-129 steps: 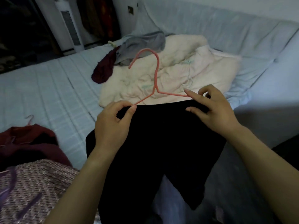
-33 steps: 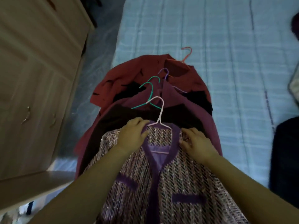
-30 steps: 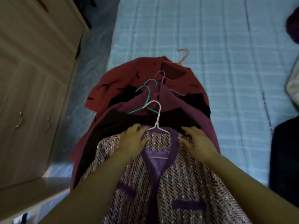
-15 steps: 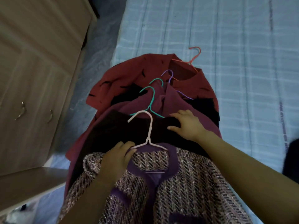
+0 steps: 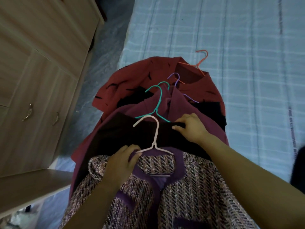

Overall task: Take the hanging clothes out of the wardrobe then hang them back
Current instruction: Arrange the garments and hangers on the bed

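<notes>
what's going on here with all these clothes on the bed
A person is working through a stack of garments laid on the bed, each on its own hanger. The left hand grips the collar of the purple tweed jacket beside its pale pink hanger. The right hand rests on the black garment underneath. Further up lie a plum top on a green hanger and a red printed blouse.
</notes>
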Demonstrator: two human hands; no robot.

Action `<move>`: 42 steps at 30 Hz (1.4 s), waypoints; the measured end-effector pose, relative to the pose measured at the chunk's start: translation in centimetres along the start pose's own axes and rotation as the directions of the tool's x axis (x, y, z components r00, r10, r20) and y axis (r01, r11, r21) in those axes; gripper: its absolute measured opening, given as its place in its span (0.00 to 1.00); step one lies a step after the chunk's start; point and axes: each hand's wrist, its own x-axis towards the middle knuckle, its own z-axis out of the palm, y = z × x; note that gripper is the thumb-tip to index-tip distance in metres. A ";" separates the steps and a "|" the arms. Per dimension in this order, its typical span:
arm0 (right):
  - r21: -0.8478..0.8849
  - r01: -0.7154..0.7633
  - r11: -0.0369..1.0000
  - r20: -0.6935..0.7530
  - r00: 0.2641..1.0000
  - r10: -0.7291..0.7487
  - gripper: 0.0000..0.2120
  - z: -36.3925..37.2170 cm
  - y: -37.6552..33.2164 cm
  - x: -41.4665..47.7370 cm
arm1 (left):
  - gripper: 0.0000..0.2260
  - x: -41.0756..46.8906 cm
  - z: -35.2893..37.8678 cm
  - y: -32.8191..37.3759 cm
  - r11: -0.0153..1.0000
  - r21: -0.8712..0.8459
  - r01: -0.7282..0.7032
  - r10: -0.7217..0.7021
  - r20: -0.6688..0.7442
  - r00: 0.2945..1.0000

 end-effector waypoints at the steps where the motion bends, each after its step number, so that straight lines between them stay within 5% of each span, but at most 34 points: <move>1: 0.028 0.003 1.000 -0.030 1.000 -0.002 0.15 0.1 0.0 -0.5 | 0.16 -0.2 -0.2 0.2 1.000 -0.022 0.000 0.000 0.002 1.000; 7: 0.213 0.084 0.973 -0.078 0.995 -0.069 0.06 -2.2 -1.4 -5.2 | 0.15 -2.5 -2.3 2.4 0.996 -0.088 -0.032 0.027 -0.059 0.998; 13: 0.219 0.178 0.959 -0.250 0.961 -0.121 0.07 -4.1 -2.6 -11.9 | 0.15 -7.4 -4.3 5.5 0.993 -0.090 -0.072 0.054 -0.187 0.981; 25: 0.196 -0.006 0.981 -0.500 0.860 0.106 0.10 -10.6 3.2 -27.2 | 0.09 -15.1 -8.7 9.9 0.978 0.000 -0.209 0.197 -0.341 0.919; 30: 0.181 -0.125 0.976 -0.535 0.820 0.204 0.10 -9.5 4.7 -31.2 | 0.01 -14.1 -9.5 8.5 0.964 -0.007 -0.266 0.256 -0.258 0.932; 42: 0.045 -0.283 0.958 -0.649 0.721 0.243 0.07 -1.8 0.4 -30.2 | 0.05 -6.0 -3.8 2.5 0.958 0.011 -0.288 0.287 0.072 0.955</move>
